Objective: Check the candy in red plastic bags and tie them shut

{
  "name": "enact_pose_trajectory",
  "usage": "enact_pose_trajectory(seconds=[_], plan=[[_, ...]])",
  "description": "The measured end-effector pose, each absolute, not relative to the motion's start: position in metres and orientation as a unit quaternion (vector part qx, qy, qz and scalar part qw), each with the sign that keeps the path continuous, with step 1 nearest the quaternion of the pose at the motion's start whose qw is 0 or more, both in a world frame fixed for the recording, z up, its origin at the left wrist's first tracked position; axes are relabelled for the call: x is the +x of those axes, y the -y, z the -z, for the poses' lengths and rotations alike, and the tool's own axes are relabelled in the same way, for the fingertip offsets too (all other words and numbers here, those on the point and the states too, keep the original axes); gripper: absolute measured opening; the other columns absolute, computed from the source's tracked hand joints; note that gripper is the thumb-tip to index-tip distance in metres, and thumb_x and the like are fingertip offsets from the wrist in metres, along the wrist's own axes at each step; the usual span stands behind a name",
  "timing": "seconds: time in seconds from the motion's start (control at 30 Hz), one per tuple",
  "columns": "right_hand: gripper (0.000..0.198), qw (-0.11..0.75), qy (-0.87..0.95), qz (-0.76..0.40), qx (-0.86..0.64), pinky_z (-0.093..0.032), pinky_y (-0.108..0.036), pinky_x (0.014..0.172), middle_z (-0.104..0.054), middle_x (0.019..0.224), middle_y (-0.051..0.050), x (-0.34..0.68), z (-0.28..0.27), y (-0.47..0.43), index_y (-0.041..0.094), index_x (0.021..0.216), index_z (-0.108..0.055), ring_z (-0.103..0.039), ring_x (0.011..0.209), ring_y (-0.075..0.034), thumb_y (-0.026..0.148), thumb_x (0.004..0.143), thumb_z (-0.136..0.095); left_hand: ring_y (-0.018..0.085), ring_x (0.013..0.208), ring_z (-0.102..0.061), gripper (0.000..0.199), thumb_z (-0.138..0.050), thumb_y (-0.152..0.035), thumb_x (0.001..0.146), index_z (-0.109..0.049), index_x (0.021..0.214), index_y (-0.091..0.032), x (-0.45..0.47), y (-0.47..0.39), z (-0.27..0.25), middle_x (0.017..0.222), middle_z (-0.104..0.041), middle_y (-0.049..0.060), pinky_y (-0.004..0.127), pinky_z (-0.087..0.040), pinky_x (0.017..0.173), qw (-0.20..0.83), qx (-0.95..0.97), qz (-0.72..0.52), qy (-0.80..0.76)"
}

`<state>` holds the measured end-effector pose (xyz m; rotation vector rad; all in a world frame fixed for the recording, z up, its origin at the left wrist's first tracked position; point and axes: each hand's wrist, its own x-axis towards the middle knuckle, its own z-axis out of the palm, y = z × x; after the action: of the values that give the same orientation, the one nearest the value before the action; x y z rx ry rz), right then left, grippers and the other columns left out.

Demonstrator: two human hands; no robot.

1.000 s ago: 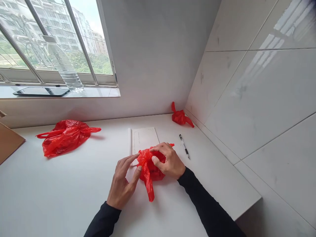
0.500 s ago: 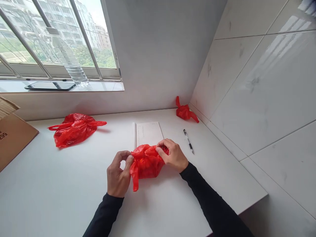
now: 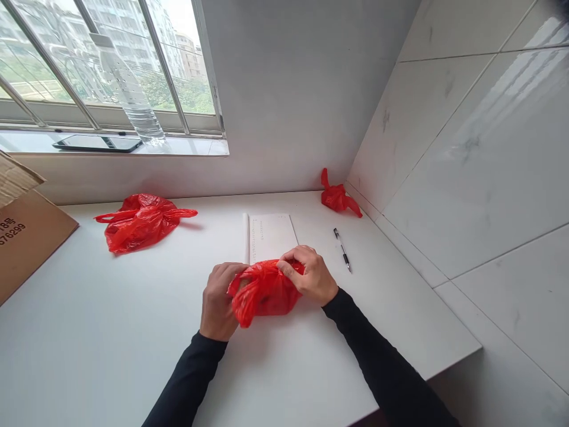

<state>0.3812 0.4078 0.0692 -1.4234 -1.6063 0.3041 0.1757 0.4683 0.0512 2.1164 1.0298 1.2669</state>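
Three red bags (image 3: 142, 225) (image 3: 336, 198) (image 3: 275, 298) sit at nine, three and six o'clock. There are two hands (image 3: 219, 302) (image 3: 315, 277), one pen (image 3: 342, 250), one book (image 3: 272, 234), one box (image 3: 33, 243), one bottle (image 3: 128, 89) and maybe one tablet (image 3: 98, 143).

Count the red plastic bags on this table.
3: the near bag, in front of the notebook; the left bag, toward the back; the right bag, near the back right corner, beyond the pen. The cardboard box could hide others.
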Motion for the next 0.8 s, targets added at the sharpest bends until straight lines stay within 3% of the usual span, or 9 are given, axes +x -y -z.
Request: enact_pose_trajectory(seconds=[0.17,0.3,0.37,0.47,0.6,0.7,0.8], plan=[[0.021,0.515,0.583,-0.123,-0.616,-0.049,-0.034,0.081,-0.066,0.085,-0.003,0.390,-0.067,-0.407,0.022,0.087,-0.059,-0.060,0.080,-0.019,0.035,0.100,-0.048,0.019,0.077,-0.064,0.019,-0.050,-0.028,0.091,-0.066,0.097,-0.020,0.166,-0.478,-0.043,0.086,-0.069,0.003,0.033,-0.053,0.072,0.232,0.689,-0.507,-0.463],[0.023,0.521,0.579,-0.156,-0.608,-0.050,-0.034,0.086,-0.069,0.097,-0.004,0.386,-0.068,-0.405,0.021,0.106,-0.062,-0.063,0.091,-0.019,0.040,0.099,-0.050,0.023,0.105,-0.064,0.044,-0.054,-0.029,0.089,-0.060,0.132,-0.024,0.168,-0.471,-0.052,0.112,-0.067,0.006,0.040,-0.052,0.094,0.233,0.709,-0.504,-0.433],[0.030,0.510,0.599,-0.181,-0.591,-0.050,-0.034,0.091,-0.071,0.105,-0.003,0.382,-0.069,-0.403,0.023,0.116,-0.063,-0.065,0.097,-0.020,0.042,0.093,-0.062,0.025,0.116,-0.060,0.041,-0.062,-0.031,0.084,-0.067,0.123,-0.026,0.170,-0.464,-0.057,0.119,-0.066,0.006,0.042,-0.047,0.104,0.231,0.733,-0.495,-0.405],[0.024,0.507,0.610,-0.200,-0.575,-0.049,-0.035,0.095,-0.072,0.106,-0.003,0.377,-0.070,-0.395,0.024,0.106,-0.068,-0.066,0.100,-0.021,0.039,0.087,-0.069,0.023,0.100,-0.064,0.020,-0.066,-0.037,0.084,-0.073,0.095,-0.022,0.171,-0.456,-0.057,0.098,-0.070,0.005,0.040,-0.051,0.095,0.239,0.725,-0.497,-0.413],[0.019,0.547,0.555,-0.205,-0.592,-0.050,-0.033,0.084,-0.069,0.095,-0.003,0.383,-0.066,-0.379,0.022,0.099,-0.063,-0.064,0.087,-0.019,0.039,0.095,-0.056,0.016,0.076,-0.061,0.032,-0.058,-0.046,0.094,-0.065,0.089,-0.016,0.159,-0.454,-0.051,0.081,-0.064,0.002,0.036,-0.052,0.078,0.254,0.628,-0.536,-0.504],[0.022,0.569,0.516,-0.218,-0.602,-0.048,-0.030,0.072,-0.064,0.088,-0.002,0.391,-0.062,-0.364,0.021,0.101,-0.056,-0.059,0.076,-0.017,0.042,0.098,-0.050,0.014,0.067,-0.059,0.037,-0.051,-0.049,0.098,-0.064,0.098,-0.015,0.148,-0.448,-0.054,0.077,-0.061,0.001,0.031,-0.051,0.065,0.286,0.575,-0.543,-0.541],[0.024,0.574,0.504,-0.238,-0.600,-0.046,-0.028,0.067,-0.061,0.087,-0.001,0.393,-0.063,-0.351,0.022,0.101,-0.052,-0.056,0.074,-0.016,0.045,0.097,-0.052,0.018,0.081,-0.065,0.045,-0.060,-0.050,0.091,-0.059,0.123,-0.018,0.146,-0.433,-0.064,0.093,-0.068,0.004,0.033,-0.054,0.070,0.323,0.581,-0.521,-0.536]])
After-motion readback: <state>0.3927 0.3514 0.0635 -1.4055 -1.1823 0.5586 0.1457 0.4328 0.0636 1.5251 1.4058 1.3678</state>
